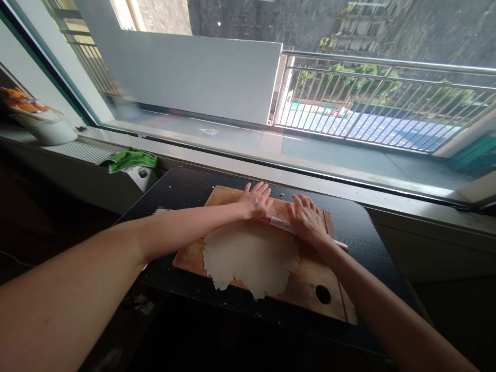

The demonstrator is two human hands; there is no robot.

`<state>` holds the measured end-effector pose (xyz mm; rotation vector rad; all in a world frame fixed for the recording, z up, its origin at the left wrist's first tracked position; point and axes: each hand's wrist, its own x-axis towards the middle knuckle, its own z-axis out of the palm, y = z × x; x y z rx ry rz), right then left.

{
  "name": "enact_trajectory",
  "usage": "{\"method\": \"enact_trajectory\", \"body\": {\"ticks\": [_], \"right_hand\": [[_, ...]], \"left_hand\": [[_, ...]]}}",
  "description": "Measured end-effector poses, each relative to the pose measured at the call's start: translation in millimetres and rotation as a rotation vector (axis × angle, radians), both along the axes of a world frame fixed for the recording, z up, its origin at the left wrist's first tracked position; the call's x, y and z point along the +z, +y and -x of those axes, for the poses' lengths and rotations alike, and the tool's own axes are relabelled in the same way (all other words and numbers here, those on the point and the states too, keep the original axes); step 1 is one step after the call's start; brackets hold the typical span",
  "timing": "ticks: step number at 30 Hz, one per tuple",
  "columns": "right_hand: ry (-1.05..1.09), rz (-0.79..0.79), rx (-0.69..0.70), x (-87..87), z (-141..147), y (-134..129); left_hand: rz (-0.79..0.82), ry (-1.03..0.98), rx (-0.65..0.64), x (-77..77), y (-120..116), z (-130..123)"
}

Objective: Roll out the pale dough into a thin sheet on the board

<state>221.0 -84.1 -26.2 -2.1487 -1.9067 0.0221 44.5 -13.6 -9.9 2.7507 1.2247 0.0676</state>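
A thin, ragged-edged sheet of dough [250, 256] lies on a wooden cutting board [298, 299]. Across its far edge runs a rolling pin [282, 224], with a red and white label showing between my hands. My left hand [256, 200] rests palm down over the pin's left part, fingers stretched out and away from me. Over the right part lies my right hand [307, 214], also flat with its fingers extended. The pin's right end sticks out beyond my right wrist. Its left end is hidden behind my left hand and forearm.
The board sits on a black table [356, 222] with small dough crumbs on it. Beyond is a window sill [240, 161] below a large window. A green cloth [134, 159] and a white bucket [46, 124] are at the left.
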Motion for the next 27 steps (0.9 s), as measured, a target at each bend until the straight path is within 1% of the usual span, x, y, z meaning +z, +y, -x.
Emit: {"method": "enact_trajectory", "body": {"ticks": [1,2,3,5,6,8,9,11,13,14,15,16,17,18,20,22,23,24,27], "right_hand": [[0.020,0.014,-0.045,2.2,-1.4,7.5],[0.031,0.028,-0.064,3.1,-1.1,8.7],[0.029,0.039,-0.048,2.5,0.7,3.6],[0.000,0.043,0.063,-3.3,6.8,-19.3],[-0.030,0.025,0.141,-7.4,9.5,-32.1],[-0.066,-0.047,0.223,-13.8,11.7,-47.2],[-0.075,-0.072,0.232,-14.8,10.7,-46.0],[-0.067,-0.068,0.184,-11.5,5.8,-26.4],[-0.037,-0.004,0.083,-3.2,0.0,3.2],[-0.021,0.034,0.027,1.0,-2.1,14.9],[-0.008,0.069,-0.014,4.1,-3.4,21.6],[-0.003,0.094,-0.024,5.3,-3.7,22.1],[-0.009,0.107,0.005,4.4,-3.1,16.4],[-0.022,0.106,0.067,1.5,-2.0,5.7],[-0.063,0.074,0.234,-7.1,0.7,-21.6],[-0.109,0.016,0.332,-13.6,1.9,-39.2],[-0.128,-0.011,0.347,-14.4,1.5,-39.3],[-0.140,-0.034,0.338,-13.5,0.4,-33.2],[-0.121,-0.074,0.224,-4.3,-4.5,8.6]], "left_hand": [[-0.004,0.024,0.009,2.9,6.1,-4.4],[-0.006,0.042,0.001,4.0,7.9,-5.0],[-0.005,0.049,-0.022,2.9,5.2,-1.8],[-0.001,0.016,-0.085,-4.5,-10.2,12.5],[-0.001,-0.010,-0.118,-9.2,-19.6,20.7],[-0.007,-0.057,-0.168,-16.2,-32.7,31.5],[-0.008,-0.067,-0.168,-17.2,-33.5,32.0],[0.000,-0.059,-0.099,-13.8,-22.0,23.6],[0.014,-0.039,0.025,-6.0,-1.3,9.1],[0.019,-0.027,0.074,-2.2,7.7,3.1],[0.023,-0.016,0.095,0.5,13.4,-0.4],[0.030,-0.006,0.088,1.6,14.8,-0.7],[0.039,0.003,0.055,0.7,11.6,2.3],[0.051,0.010,-0.003,-1.8,4.6,8.1],[0.066,0.001,-0.132,-9.7,-14.8,23.7],[0.053,-0.033,-0.218,-15.8,-28.4,35.3],[0.043,-0.046,-0.225,-16.9,-29.1,36.8],[0.038,-0.051,-0.203,-16.6,-25.2,35.0],[0.044,-0.038,-0.024,-9.2,4.8,16.6]]}}
